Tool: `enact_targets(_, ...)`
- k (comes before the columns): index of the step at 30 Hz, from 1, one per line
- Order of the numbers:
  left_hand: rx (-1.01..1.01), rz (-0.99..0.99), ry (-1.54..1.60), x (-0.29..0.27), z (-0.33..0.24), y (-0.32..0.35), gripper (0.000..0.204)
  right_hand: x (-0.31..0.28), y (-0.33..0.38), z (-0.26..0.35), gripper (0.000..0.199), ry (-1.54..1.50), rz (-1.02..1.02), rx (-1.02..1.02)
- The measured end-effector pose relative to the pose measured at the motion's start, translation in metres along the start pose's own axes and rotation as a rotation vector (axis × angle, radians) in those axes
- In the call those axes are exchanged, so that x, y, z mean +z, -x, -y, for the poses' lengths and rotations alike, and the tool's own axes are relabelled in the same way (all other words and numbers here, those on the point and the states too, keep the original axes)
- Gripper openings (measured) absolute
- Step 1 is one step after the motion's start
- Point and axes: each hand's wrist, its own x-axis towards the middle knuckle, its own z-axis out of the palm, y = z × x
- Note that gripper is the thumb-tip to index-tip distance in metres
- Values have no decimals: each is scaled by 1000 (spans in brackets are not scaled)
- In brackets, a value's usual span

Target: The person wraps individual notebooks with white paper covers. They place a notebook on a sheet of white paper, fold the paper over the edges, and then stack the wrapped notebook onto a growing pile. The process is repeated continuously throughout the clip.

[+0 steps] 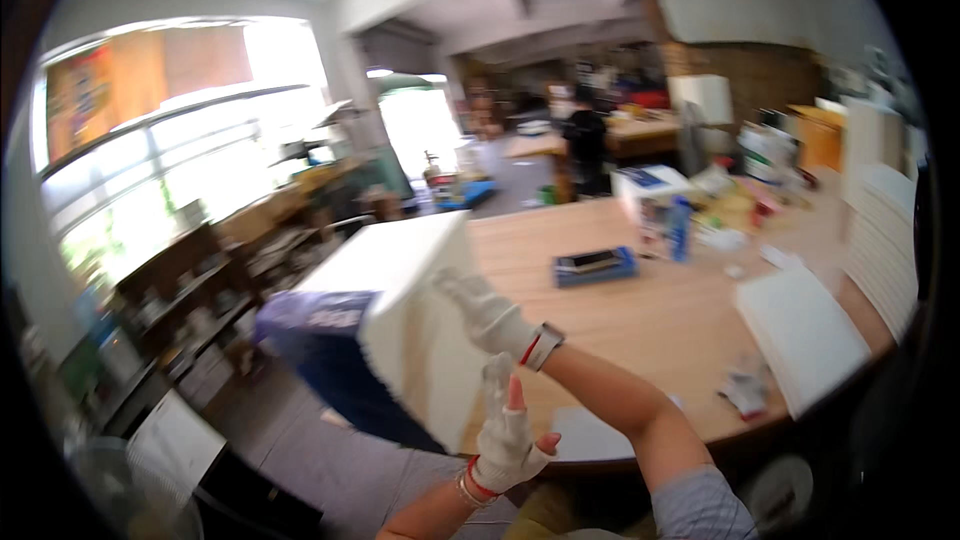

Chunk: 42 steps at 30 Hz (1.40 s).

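A large white block-like thing stands tilted at the table's left edge, with dark blue and purple wrapping on its left side. My right hand, in a white glove and with a watch at the wrist, reaches across with fingers stretched toward the block's near face. Whether it touches is blurred. Below it, my left hand is held up beside the same face, fingers extended and thumb apart. Its white glove leaves the thumb tip and one fingertip bare. Neither hand has anything visible in its grasp.
On the wooden table are a blue tray with a dark object, a blue bottle, a white box, white sheets and a glove. Cluttered shelves stand left. A person is farther back.
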Motion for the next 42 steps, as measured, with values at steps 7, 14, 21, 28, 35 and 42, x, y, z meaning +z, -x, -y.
enact_targets(7, -214, 407, 992, 118, -38, -38, 46, -175, 269, -9, 45, 309, 17, 577)
enact_targets(14, -1292, 1135, 2001, 385, -146, -50, 36, -304, 367, 89, 15, 997, 67, 950)
enact_targets(21, -1397, 1206, 1781, 452, -231, -48, 33, -313, 408, 133, 20, 903, 43, 1031)
enact_targets(28, -1782, 989, 1897, 406, -260, -88, 50, -322, 423, 152, 24, 696, -17, 1081)
enact_targets(35, -1778, 704, 1898, 496, -261, -83, 29, -306, 421, 129, 30, 410, -106, 997)
enact_targets(42, -1606, 757, 2051, 416, -143, -117, 22, -334, 391, 80, 46, -407, -1154, 1191)
